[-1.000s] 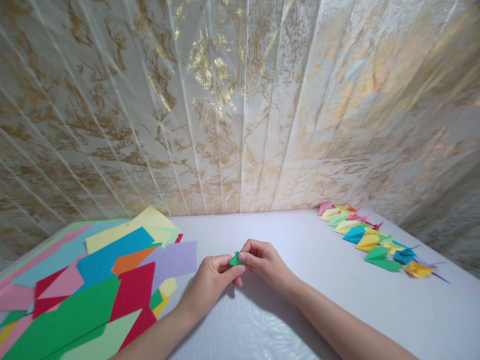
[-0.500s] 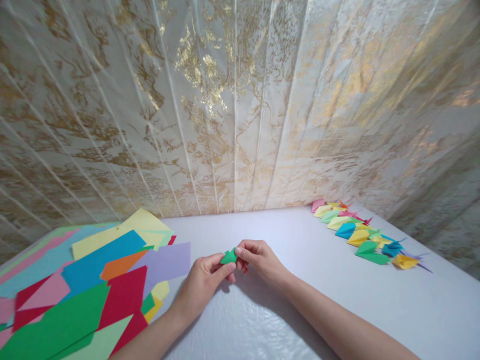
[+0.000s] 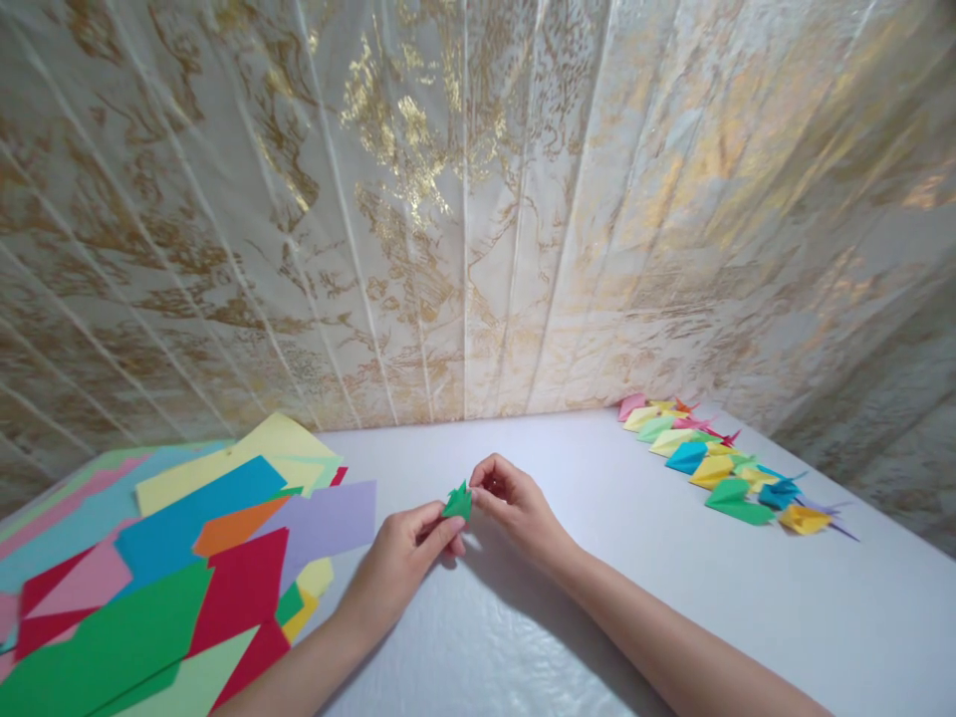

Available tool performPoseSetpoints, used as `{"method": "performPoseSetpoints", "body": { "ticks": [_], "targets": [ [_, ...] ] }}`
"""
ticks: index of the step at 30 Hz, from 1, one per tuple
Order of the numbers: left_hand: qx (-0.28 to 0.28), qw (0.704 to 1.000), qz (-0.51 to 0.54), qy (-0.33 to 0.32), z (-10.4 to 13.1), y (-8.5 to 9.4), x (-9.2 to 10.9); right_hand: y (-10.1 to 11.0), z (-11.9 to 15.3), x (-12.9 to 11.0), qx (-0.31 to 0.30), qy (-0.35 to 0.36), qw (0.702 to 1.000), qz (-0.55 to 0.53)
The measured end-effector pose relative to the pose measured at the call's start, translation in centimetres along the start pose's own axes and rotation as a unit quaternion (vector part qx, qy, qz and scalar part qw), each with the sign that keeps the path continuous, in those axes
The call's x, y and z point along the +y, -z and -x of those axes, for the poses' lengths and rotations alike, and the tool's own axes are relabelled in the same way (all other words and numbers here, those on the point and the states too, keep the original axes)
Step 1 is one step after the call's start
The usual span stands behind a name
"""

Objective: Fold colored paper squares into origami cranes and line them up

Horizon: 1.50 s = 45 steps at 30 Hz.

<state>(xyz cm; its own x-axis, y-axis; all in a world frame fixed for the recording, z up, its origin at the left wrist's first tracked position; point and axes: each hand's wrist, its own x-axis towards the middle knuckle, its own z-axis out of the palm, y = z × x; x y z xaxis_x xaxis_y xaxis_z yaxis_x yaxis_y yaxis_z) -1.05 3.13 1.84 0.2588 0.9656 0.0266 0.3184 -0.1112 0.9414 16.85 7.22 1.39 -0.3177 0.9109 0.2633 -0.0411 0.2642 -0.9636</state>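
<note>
A small green folded paper piece with pointed tips is held up over the middle of the white table. My left hand pinches its lower left part between thumb and fingers. At its right edge is my right hand, thumb and index finger pressed together against the paper's side. How the folds lie inside the piece is too small to make out.
Loose coloured paper sheets, among them a blue sheet and a red sheet, overlap across the left of the table. Along the right side lie folded paper shapes in rows, including a green one. A gold-patterned curtain hangs behind.
The green paper has been turned more upright, its points now facing up. My right fingers have shifted slightly up along its edge. The view has moved slightly.
</note>
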Motion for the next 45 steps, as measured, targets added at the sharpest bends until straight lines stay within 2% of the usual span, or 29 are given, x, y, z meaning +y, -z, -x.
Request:
{"method": "performPoseSetpoints", "body": {
  "ticks": [4,7,12,16,20,22,25,27,30,33,35,36,38,41,45],
  "targets": [
    [0.003,1.000,-0.003,-0.002,-0.1,-0.1,-0.5,0.0,0.3,-0.8,-0.028,0.015,0.998,0.059],
    [0.005,1.000,-0.007,-0.006,-0.2,-0.1,-0.8,0.0,0.4,-1.2,-0.039,0.063,0.987,0.145],
    [0.015,1.000,-0.019,-0.009,-0.2,-0.2,-1.1,0.1,0.4,-1.1,-0.064,0.181,0.927,0.324],
    [0.024,0.999,-0.021,-0.007,-0.2,-0.4,-1.2,0.2,0.3,-0.8,-0.071,0.233,0.876,0.416],
    [0.019,1.000,-0.012,-0.009,-0.3,-0.4,-1.1,0.9,0.0,-1.7,-0.079,0.244,0.865,0.432],
    [0.019,1.000,-0.009,-0.008,-0.4,-0.2,-1.0,1.9,0.3,-3.1,-0.124,0.253,0.857,0.430],
    [0.020,1.000,-0.004,-0.003,-0.5,0.0,-1.1,4.8,2.1,-5.9,-0.206,0.267,0.823,0.456],
    [0.018,1.000,-0.001,-0.001,-0.5,0.1,-1.4,8.4,4.2,-7.8,-0.215,0.232,0.811,0.491],
    [0.019,1.000,-0.017,0.004,-0.7,0.1,-2.0,16.5,8.2,-10.2,-0.164,0.146,0.808,0.546],
    [0.020,0.999,-0.039,0.001,-0.9,0.1,-2.2,25.9,13.1,-11.7,-0.088,0.067,0.781,0.615],
    [0.023,0.998,-0.056,0.001,-1.0,0.0,-2.1,30.6,16.3,-12.0,-0.011,0.020,0.751,0.660],
    [0.025,0.998,-0.064,0.002,-1.0,0.0,-1.9,32.1,17.8,-11.8,0.026,0.003,0.738,0.674],
    [0.029,0.997,-0.077,0.003,-0.9,-0.1,-1.6,33.4,20.1,-11.1,0.129,0.006,0.707,0.696],
    [0.031,0.996,-0.087,0.001,-0.9,-0.1,-1.5,32.8,21.6,-9.8,0.167,0.010,0.696,0.698],
    [0.036,0.995,-0.096,-0.001,-0.9,0.0,-2.2,32.2,21.2,-8.8,0.183,0.009,0.687,0.703]
  ]
}}
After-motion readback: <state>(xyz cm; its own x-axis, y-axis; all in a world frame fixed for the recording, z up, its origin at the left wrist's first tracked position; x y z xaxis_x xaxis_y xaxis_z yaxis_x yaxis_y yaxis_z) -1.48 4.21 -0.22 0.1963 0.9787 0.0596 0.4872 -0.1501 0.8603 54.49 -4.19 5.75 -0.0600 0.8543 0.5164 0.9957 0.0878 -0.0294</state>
